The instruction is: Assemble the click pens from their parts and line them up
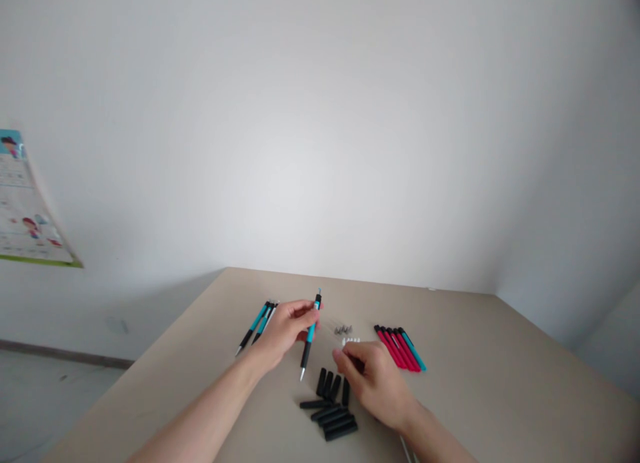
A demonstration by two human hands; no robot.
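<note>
Teal-and-black click pen: held above the middle of the tabletop, slanted, silver tip down; it looks complete.
Assembled pens: a few at far left, seemingly done, partly behind the left hand.
Left hand: fingers and thumb closed around the pen's upper barrel.
Black grip sleeves: loose cluster toward the person, just left of the right hand, not yet fitted.
Springs and small white parts: beyond the right hand, loose; much seems left.
Right hand: fingers curled, thumb and forefinger close together; I can't tell whether they pinch anything.
Red and teal barrels: lined up at right, gripless, apparently unassembled.
Containers: none I can see; loose parts lie straight on the tabletop.
</note>
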